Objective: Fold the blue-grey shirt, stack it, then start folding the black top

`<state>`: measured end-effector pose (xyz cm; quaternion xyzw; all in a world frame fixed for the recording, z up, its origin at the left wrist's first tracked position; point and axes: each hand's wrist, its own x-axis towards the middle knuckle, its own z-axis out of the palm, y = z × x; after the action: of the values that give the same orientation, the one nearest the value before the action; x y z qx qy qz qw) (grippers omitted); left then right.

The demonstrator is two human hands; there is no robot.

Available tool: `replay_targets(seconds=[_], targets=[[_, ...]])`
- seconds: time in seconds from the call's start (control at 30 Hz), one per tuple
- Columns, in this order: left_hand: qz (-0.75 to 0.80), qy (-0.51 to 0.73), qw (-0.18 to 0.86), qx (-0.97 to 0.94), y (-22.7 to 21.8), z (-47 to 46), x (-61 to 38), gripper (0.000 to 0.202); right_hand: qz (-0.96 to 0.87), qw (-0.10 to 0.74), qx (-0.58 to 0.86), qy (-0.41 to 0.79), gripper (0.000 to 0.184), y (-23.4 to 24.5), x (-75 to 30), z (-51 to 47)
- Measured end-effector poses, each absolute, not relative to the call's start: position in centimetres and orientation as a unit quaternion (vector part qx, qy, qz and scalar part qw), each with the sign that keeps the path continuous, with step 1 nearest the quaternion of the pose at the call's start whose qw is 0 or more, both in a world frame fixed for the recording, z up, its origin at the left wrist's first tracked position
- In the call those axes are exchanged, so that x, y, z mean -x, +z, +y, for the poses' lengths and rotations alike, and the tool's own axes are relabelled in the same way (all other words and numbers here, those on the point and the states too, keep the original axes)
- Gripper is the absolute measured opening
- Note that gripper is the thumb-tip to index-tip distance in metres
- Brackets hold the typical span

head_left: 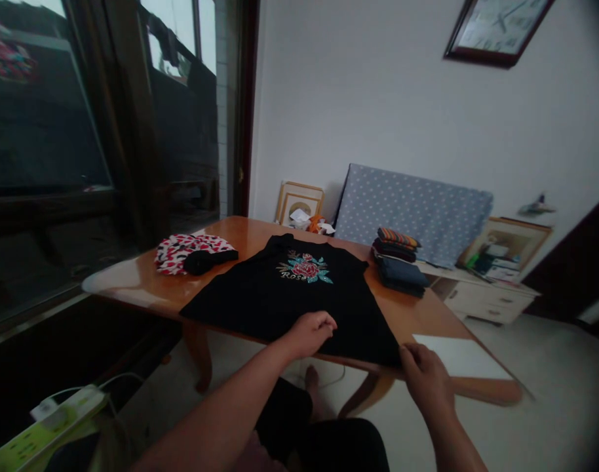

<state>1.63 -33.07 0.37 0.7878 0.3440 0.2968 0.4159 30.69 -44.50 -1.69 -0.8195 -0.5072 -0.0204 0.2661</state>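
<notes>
A black T-shirt (260, 305) with a rose print and lettering lies spread over the wooden table, its hem along the near edge. At the hem's right corner, my right hand (426, 375) pinches the cloth between thumb and fingers. My left hand (313, 333) is over the lower middle of the shirt, fingers curled together, with no cloth visibly gathered in them. Whether it touches the shirt I cannot tell.
Left on the table (132, 278) lies a red-and-white patterned garment (189, 249) with a black piece (211, 261). A stack of folded clothes (400, 262) stands right of the shirt. A white sheet (459, 357) lies near the right corner. A power strip (48, 426) is at lower left.
</notes>
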Motion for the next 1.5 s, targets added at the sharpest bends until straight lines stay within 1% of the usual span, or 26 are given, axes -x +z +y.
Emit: replay_targets(seconds=[0.07,0.13,0.2,0.27,0.37,0.47,0.53,0.6,0.8,0.93,1.07,1.17,1.23,1.4,1.5], targets=[[0.357,0.329,0.434,-0.759,-0.1,-32.2,-1.9,0.025,-0.47,0.242,0.848,-0.007,0.047,-0.9,-30.5,-44.1],[0.36,0.355,0.406,-0.761,-0.2,-31.7,-2.0,0.023,-0.459,0.199,0.866,0.009,0.048,-0.2,-30.0,-43.5],[0.358,0.365,0.343,-0.788,0.1,-31.7,-1.7,0.021,-0.461,0.164,0.872,0.018,0.042,0.2,-29.6,-42.9],[0.366,0.355,0.263,-0.819,0.6,-32.1,-1.1,0.02,-0.469,0.151,0.87,0.027,0.034,0.3,-29.5,-42.5],[0.401,0.31,0.165,-0.846,1.2,-33.1,-0.2,0.028,-0.478,0.164,0.861,0.054,0.027,0.0,-29.8,-42.5],[0.428,0.243,0.126,-0.861,1.3,-33.9,0.5,0.046,-0.462,0.221,0.855,0.082,0.028,-0.4,-30.6,-43.1],[0.438,0.208,0.121,-0.866,1.2,-34.3,0.8,0.055,-0.451,0.265,0.847,0.091,0.028,-0.5,-31.1,-43.5],[0.444,0.186,0.123,-0.868,1.1,-34.5,1.1,0.06,-0.448,0.286,0.842,0.094,0.028,-0.5,-31.3,-43.8],[0.476,0.166,0.129,-0.854,1.3,-33.6,2.8,0.067,-0.453,0.293,0.836,0.101,0.028,-0.6,-31.7,-43.6],[0.515,0.173,0.114,-0.832,1.5,-32.2,4.6,0.07,-0.468,0.302,0.827,0.075,0.033,-0.4,-32.2,-42.5],[0.521,0.156,0.121,-0.831,1.5,-32.0,5.7,0.077,-0.529,0.308,0.788,0.066,0.041,1.3,-31.0,-39.7],[0.518,0.149,0.12,-0.834,1.4,-32.5,5.8,0.078,-0.59,0.316,0.741,0.057,0.041,3.1,-28.5,-36.2],[0.516,0.148,0.116,-0.836,1.3,-32.7,5.8,0.077,-0.609,0.339,0.715,0.058,0.04,4.1,-26.3,-33.3],[0.51,0.156,0.104,-0.839,1.0,-32.7,5.9,0.075,-0.64,0.396,0.647,0.122,0.038,4.7,-20.7,-25.4],[0.514,0.169,0.095,-0.836,0.9,-32.7,5.9,0.073,-0.626,0.436,0.609,0.219,0.042,4.1,-18.5,-20.8]])
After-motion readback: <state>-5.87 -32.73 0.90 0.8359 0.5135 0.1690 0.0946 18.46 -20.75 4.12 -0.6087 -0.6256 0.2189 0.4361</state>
